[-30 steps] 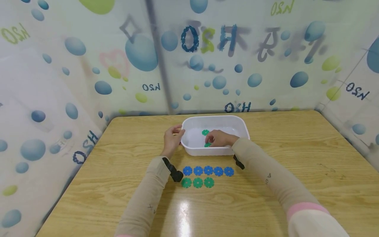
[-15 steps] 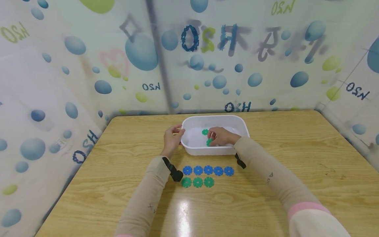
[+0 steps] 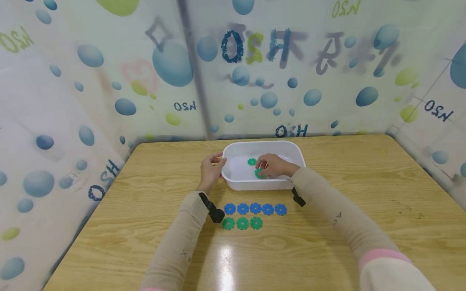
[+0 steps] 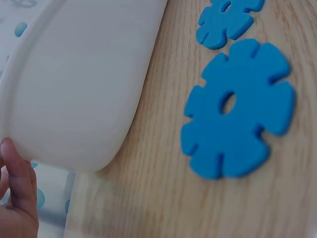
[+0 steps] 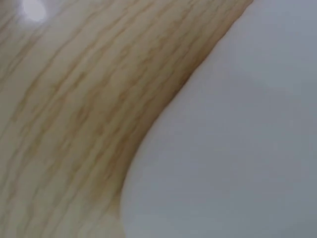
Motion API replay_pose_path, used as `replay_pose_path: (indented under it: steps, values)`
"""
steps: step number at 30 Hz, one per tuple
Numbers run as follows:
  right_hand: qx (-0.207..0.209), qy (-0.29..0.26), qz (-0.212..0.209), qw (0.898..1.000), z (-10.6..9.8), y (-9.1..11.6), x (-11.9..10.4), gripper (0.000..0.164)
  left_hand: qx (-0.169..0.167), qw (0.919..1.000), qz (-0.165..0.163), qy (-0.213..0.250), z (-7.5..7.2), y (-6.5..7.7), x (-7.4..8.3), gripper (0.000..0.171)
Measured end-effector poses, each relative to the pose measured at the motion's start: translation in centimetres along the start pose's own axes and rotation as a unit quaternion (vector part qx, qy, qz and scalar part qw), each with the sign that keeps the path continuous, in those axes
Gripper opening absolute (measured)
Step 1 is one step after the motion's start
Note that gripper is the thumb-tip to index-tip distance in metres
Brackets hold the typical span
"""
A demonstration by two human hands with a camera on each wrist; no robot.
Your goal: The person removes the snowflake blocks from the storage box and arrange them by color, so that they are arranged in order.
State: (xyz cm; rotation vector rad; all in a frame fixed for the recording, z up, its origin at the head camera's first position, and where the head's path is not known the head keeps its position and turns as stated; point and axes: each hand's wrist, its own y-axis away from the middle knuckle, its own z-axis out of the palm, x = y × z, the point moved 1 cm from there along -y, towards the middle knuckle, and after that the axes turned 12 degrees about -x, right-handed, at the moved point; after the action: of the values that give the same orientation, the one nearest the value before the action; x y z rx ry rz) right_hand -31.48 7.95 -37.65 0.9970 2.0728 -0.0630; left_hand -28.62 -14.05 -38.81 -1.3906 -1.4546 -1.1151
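In the head view a white plastic tub (image 3: 233, 185) stands near the table's back edge. My left hand (image 3: 210, 173) grips its left end, thumb at the rim; in the left wrist view part of this hand (image 4: 19, 196) shows against the tub's wall (image 4: 84, 89). Inside the tub, my right hand (image 3: 275, 165) pinches a green snowflake disc (image 3: 258, 173), seen tilted and partly covered by the fingers. Another green disc (image 3: 252, 161) lies on the tub floor just beyond. Only the tub's outer wall (image 5: 213, 158) and the table appear in the right wrist view, not the hand.
In front of the tub, several blue snowflake discs (image 3: 255, 208) lie in a row on the wooden table (image 3: 164, 169). Below them is a row of three green discs (image 3: 242, 223). A patterned wall sheet (image 3: 225, 89) hangs behind the table.
The right hand has shifted slightly right and up inside the tub, and the green disc at its fingertips has come along, tilting. My left hand has kept its place on the tub.
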Motion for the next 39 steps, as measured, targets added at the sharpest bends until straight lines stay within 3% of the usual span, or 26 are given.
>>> replay_pose_path:
  steps: [7, 16, 22, 28, 39]
  values:
    - [0.010, -0.009, -0.005, 1.000, -0.7, 0.5, -0.4, 0.015, 0.001, 0.9999, -0.013, 0.000, 0.0, 0.0, 0.1, 0.029]
    - [0.020, -0.028, -0.046, 0.998, -1.7, 2.1, -1.1, 0.016, 0.005, 0.9999, 0.004, 0.008, 0.0, -0.3, -0.2, 0.028]
    - [0.078, -0.002, -0.093, 0.993, -1.9, 3.1, -1.5, 0.017, 0.009, 0.9999, 0.003, 0.006, 0.0, -0.2, -0.1, 0.028]
    - [0.133, -0.016, -0.102, 0.986, -2.0, 3.9, -1.6, 0.016, 0.011, 0.9999, 0.005, 0.006, 0.0, -0.1, -0.1, 0.028]
    - [0.132, -0.042, -0.153, 0.978, -1.6, 5.5, -2.2, 0.016, 0.010, 0.9999, 0.001, 0.006, 0.0, -0.2, -0.1, 0.028]
